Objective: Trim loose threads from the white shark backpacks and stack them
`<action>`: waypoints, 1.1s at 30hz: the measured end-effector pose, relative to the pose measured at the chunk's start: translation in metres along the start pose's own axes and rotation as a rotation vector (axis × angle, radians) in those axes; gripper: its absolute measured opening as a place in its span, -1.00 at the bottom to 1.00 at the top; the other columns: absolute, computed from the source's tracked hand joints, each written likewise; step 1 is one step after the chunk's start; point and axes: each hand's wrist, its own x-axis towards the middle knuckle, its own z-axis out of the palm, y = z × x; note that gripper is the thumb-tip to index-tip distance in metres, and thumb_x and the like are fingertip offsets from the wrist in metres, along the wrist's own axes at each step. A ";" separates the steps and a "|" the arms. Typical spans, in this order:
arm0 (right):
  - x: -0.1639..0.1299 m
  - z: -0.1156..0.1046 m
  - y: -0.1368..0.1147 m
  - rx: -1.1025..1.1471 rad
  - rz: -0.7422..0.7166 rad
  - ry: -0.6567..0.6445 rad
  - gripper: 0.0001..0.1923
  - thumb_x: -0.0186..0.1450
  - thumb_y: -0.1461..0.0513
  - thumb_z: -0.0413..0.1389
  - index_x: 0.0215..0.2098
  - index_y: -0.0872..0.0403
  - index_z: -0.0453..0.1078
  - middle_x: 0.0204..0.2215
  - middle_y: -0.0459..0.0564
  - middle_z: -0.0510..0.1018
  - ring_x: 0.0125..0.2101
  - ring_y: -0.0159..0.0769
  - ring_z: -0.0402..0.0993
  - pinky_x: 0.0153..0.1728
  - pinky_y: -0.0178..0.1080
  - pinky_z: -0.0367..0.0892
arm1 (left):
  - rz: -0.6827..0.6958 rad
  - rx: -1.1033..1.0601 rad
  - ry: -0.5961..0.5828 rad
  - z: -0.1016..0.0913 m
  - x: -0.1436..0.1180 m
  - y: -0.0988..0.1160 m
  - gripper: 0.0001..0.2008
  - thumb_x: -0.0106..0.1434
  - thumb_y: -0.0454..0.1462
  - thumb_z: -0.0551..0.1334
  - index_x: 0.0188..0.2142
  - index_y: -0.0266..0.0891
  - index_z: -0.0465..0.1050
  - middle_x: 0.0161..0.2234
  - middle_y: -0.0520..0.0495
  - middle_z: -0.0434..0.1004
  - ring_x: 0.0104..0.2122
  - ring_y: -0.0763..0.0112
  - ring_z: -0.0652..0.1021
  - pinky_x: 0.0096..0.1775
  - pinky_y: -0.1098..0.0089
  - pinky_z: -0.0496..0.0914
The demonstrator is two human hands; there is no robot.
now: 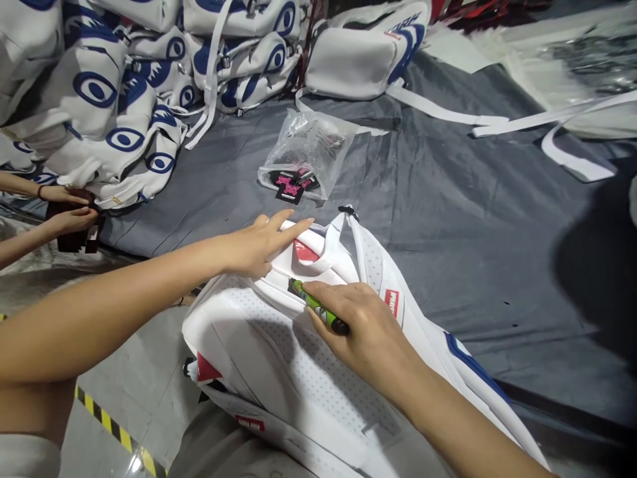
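Note:
A white backpack [279,358] with perforated mesh back and red labels lies at the near edge of a grey-covered table [448,219]. My left hand [259,245] presses flat on the bag's top, fingers stretched toward its carry handle [323,249]. My right hand [363,325] rests on the mesh panel and grips a green pen-like tool [318,309], its tip against a small black patch near the top seam. A white shoulder strap [373,265] runs up past my right hand.
A clear plastic bag [308,153] of black-and-pink tags lies beyond the backpack. White backpacks with blue eye prints [124,99] are piled at the far left; another white bag [358,60] and loose straps [497,123] lie farther back. Another person's hands [70,206] hold dark tags at left. Hazard tape [114,431] marks the floor.

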 end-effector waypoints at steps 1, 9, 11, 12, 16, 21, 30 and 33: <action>0.000 0.000 -0.001 0.012 0.003 -0.007 -0.75 0.34 0.33 0.11 -0.03 0.11 0.48 -0.19 -0.01 0.68 -0.28 -0.20 0.60 -0.24 -0.16 0.30 | -0.016 -0.032 0.021 0.003 -0.002 0.000 0.08 0.20 -0.42 0.23 0.43 0.16 -0.51 0.48 -0.16 -0.49 0.39 -0.11 0.05 0.24 0.09 0.22; 0.011 0.011 -0.012 0.114 0.048 -0.065 -0.82 0.34 0.33 0.08 -0.14 0.08 0.49 -0.39 -0.06 0.63 -0.38 -0.25 0.53 -0.24 -0.17 0.25 | -0.314 -0.168 -0.059 0.000 -0.013 0.000 0.04 0.27 -0.29 0.26 0.43 0.01 -0.54 0.29 -0.33 0.14 0.08 0.08 0.53 0.03 0.25 0.40; 0.020 0.019 -0.016 0.136 0.049 -0.067 -0.81 0.33 0.33 0.10 -0.13 0.08 0.50 -0.39 -0.05 0.63 -0.38 -0.25 0.54 -0.23 -0.17 0.25 | -0.258 -0.172 -0.103 -0.005 -0.012 -0.005 0.04 0.26 -0.29 0.26 0.43 -0.01 -0.53 0.25 -0.29 0.19 0.07 0.13 0.52 0.02 0.29 0.40; 0.025 0.023 -0.018 0.140 0.049 -0.064 -0.82 0.33 0.33 0.10 -0.15 0.08 0.51 -0.38 -0.04 0.64 -0.37 -0.25 0.54 -0.22 -0.18 0.26 | -0.249 -0.171 -0.101 -0.005 -0.012 -0.007 0.03 0.27 -0.30 0.25 0.43 -0.02 -0.54 0.25 -0.28 0.18 0.07 0.14 0.52 0.01 0.30 0.40; 0.035 0.038 -0.025 0.068 0.061 -0.010 -0.84 0.29 0.33 0.14 -0.20 0.07 0.53 -0.38 -0.05 0.66 -0.36 -0.22 0.56 -0.23 -0.19 0.26 | -0.253 -0.151 -0.028 0.001 -0.013 -0.009 0.01 0.28 -0.34 0.23 0.43 -0.05 -0.52 0.21 -0.28 0.20 0.03 0.17 0.54 -0.02 0.32 0.40; 0.033 0.039 -0.031 -0.053 0.081 0.048 -0.84 0.30 0.30 0.12 -0.20 0.09 0.54 -0.40 -0.03 0.66 -0.41 -0.20 0.55 -0.33 -0.20 0.26 | -0.235 -0.143 0.008 0.010 -0.011 -0.009 0.01 0.26 -0.36 0.24 0.43 -0.07 -0.50 0.19 -0.30 0.21 -0.01 0.16 0.56 -0.05 0.31 0.41; 0.036 0.041 -0.038 -0.099 0.110 0.076 -0.80 0.32 0.26 0.08 -0.22 0.06 0.57 -0.47 -0.04 0.64 -0.45 -0.21 0.55 -0.38 -0.23 0.30 | -0.223 -0.134 0.020 0.010 -0.010 -0.009 -0.01 0.27 -0.37 0.23 0.44 -0.13 -0.47 0.20 -0.37 0.21 0.03 0.09 0.55 -0.06 0.32 0.41; 0.037 0.042 -0.039 -0.098 0.142 0.079 -0.78 0.32 0.25 0.09 -0.15 0.06 0.57 -0.44 -0.04 0.66 -0.44 -0.20 0.55 -0.38 -0.23 0.31 | -0.226 -0.132 0.025 0.010 -0.011 -0.009 -0.01 0.26 -0.38 0.23 0.44 -0.12 -0.47 0.19 -0.36 0.23 0.03 0.09 0.55 -0.06 0.32 0.41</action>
